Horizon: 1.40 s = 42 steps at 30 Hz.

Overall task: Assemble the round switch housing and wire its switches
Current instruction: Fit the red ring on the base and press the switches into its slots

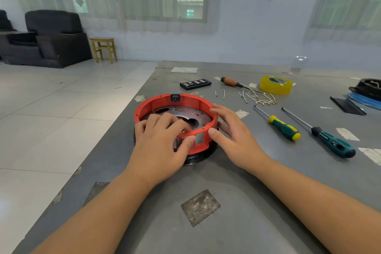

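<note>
A round red housing ring (156,102) sits on a black base (198,159) near the grey table's left edge, with a perforated metal plate (185,110) inside it. A black switch (175,97) is fitted in the ring's far wall. My left hand (162,144) grips the ring's near wall, fingers curled inside and thumb pressing a switch (176,144) in the wall's outer face. An empty rectangular slot (199,138) lies beside it. My right hand (231,136) grips the ring's right rim, with its thumb next to that slot. Short white wires (257,97) with terminals lie behind.
Two green-handled screwdrivers (284,128) (334,142) lie right of the housing. A wooden-handled tool (232,82), yellow tape roll (276,85) and black bit case (195,84) are at the back. Black and blue parts (367,93) sit far right. The table edge (115,121) runs along the left.
</note>
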Motion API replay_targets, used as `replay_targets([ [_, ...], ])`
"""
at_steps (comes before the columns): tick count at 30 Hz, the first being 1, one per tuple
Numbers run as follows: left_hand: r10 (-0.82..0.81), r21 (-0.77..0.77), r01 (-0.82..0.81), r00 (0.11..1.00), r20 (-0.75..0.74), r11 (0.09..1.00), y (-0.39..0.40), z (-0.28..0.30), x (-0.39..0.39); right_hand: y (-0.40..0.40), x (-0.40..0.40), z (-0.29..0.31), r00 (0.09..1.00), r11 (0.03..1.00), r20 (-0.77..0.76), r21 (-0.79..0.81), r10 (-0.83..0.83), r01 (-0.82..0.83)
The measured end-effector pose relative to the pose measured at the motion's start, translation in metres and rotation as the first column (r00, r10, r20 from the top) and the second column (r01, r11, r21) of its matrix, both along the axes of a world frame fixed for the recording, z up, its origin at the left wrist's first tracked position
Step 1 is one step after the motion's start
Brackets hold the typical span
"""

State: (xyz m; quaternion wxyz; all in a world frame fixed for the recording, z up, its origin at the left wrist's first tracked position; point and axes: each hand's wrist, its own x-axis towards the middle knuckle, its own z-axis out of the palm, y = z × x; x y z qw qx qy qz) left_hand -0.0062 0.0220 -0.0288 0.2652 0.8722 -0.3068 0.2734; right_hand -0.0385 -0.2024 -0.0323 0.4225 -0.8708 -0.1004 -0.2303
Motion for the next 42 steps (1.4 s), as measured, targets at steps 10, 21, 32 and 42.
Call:
replay_targets([
  [10, 0.164, -0.009, -0.166, 0.982, -0.094, 0.986, -0.005, -0.002, 0.022, -0.028, 0.085, 0.011, 0.871, 0.945, -0.368, -0.105, -0.326, 0.309],
  [21, 0.152, -0.061, -0.157, 0.985, -0.083, 0.986, -0.004, -0.006, 0.029, -0.024, 0.191, 0.004, 0.914, 0.907, -0.256, -0.366, -0.315, 0.210],
  [32, 0.140, -0.053, -0.144, 0.988, -0.071, 0.988, 0.001, -0.006, 0.030, -0.017, 0.162, -0.005, 0.920, 0.907, -0.180, -0.315, -0.348, 0.281],
  [42, 0.094, -0.047, -0.099, 0.990, -0.103, 0.994, 0.006, 0.003, 0.020, -0.017, 0.048, -0.008, 0.963, 0.971, -0.125, -0.010, -0.239, 0.240],
])
